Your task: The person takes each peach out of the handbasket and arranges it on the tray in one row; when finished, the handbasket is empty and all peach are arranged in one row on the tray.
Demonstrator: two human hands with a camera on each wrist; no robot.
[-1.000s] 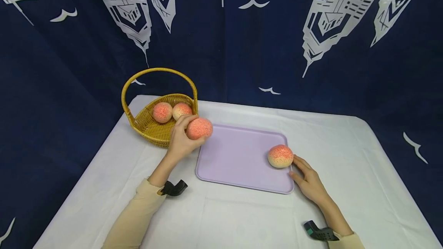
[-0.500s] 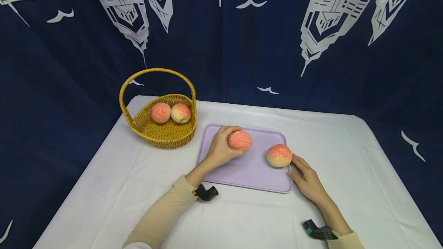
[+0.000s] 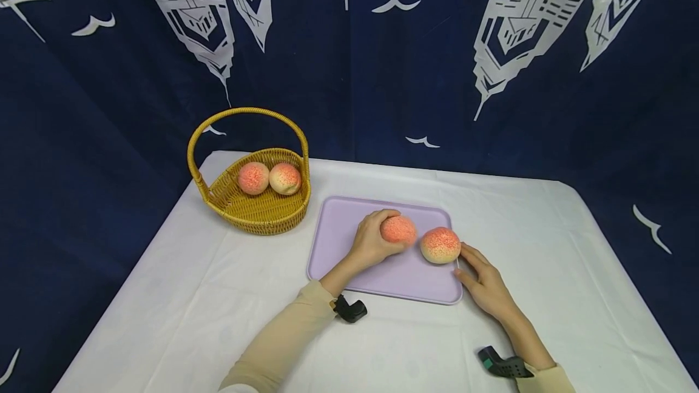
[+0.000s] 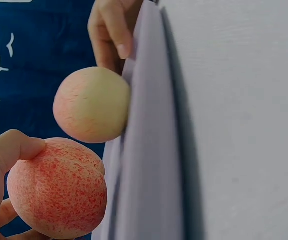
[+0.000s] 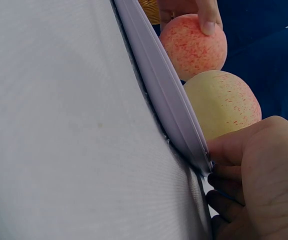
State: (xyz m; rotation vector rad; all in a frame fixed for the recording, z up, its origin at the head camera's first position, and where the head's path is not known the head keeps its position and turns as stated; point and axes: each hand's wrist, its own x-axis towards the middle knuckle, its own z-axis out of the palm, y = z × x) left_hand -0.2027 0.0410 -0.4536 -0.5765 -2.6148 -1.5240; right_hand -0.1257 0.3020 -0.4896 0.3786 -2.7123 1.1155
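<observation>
My left hand [image 3: 374, 240] grips a reddish peach [image 3: 398, 230] between thumb and fingers, over the purple tray [image 3: 341, 223]. Whether that peach touches the tray is unclear. Close to its right sits a second, paler-bottomed peach [image 3: 440, 245] on the tray's right side, a small gap between the two in the head view. At the tray's right edge rests my right hand [image 3: 488, 287], fingers relaxed beside the second peach and thumb [image 5: 226, 150] at the rim. In the left wrist view the held peach [image 4: 58, 190] shows below the other peach [image 4: 91, 105].
A yellow wicker basket [image 3: 262, 223] with a tall arched handle stands at the back left, holding two peaches [image 3: 253, 178]. A white cloth [image 3: 180, 296] covers the table. Behind it hangs a dark blue printed curtain [image 3: 306, 77].
My left hand has carried its peach rightward from beside the basket to over the tray, near the second peach. The right hand stays at the tray's edge.
</observation>
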